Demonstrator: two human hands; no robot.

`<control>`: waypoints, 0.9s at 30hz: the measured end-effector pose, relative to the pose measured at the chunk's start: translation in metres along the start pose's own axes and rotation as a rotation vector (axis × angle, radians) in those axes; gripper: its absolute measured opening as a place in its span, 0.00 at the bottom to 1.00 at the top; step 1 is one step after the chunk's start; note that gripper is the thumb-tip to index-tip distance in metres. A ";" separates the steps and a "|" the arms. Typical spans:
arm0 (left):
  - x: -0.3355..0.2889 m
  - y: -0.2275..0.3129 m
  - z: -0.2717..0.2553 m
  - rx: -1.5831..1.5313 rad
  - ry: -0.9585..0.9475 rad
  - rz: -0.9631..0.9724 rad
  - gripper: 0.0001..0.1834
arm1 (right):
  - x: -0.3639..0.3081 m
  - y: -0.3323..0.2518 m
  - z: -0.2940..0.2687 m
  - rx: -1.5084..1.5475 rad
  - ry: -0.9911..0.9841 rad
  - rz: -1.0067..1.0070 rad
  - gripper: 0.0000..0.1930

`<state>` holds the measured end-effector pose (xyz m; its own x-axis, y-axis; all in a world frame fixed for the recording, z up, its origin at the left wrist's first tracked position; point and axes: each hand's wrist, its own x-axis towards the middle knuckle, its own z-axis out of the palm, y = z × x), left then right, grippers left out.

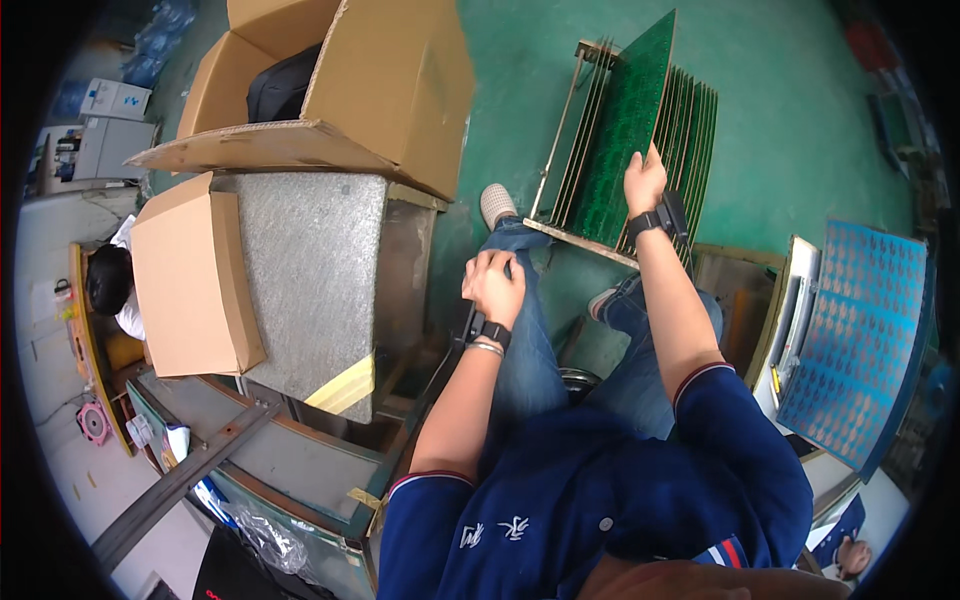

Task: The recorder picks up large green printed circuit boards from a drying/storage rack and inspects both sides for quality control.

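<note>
My right hand (645, 182) grips the lower near edge of a large green circuit board (632, 115), its thumb and fingers closed on that edge. The board stands tilted and higher than its neighbours in a slotted rack (580, 243) on the floor. Several thin boards (692, 135) stand side by side in the rack, some behind the raised one. Over my left knee, my left hand (494, 288) is closed with curled fingers. A small dark patch shows by its thumb; I cannot make out whether it holds anything.
A grey-topped bench (300, 270) stands at left, bearing a brown carton (195, 285). Behind it is an open cardboard box (390, 90) with a dark bag (284, 85). A blue panel with copper-coloured shapes (855, 340) leans at right. Other people are partly visible at far left and lower right.
</note>
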<state>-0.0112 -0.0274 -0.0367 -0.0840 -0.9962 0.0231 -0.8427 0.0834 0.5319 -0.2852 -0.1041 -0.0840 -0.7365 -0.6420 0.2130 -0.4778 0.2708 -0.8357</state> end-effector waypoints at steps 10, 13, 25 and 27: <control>0.006 0.002 -0.002 -0.014 0.011 -0.002 0.04 | 0.001 0.056 0.060 -0.581 -0.305 0.131 0.27; 0.008 -0.005 -0.005 -0.011 0.011 -0.031 0.04 | -0.021 0.067 0.073 -0.599 -0.302 -0.100 0.29; 0.006 -0.011 -0.011 -0.066 0.090 -0.071 0.04 | -0.025 0.072 0.093 -0.912 -0.465 0.020 0.15; 0.006 -0.012 -0.015 -0.071 0.072 -0.072 0.04 | -0.024 0.062 0.095 -0.917 -0.455 -0.027 0.15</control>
<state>0.0065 -0.0350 -0.0303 0.0160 -0.9990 0.0418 -0.8051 0.0119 0.5931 -0.2521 -0.1402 -0.1890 -0.5596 -0.8158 -0.1464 -0.8146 0.5739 -0.0841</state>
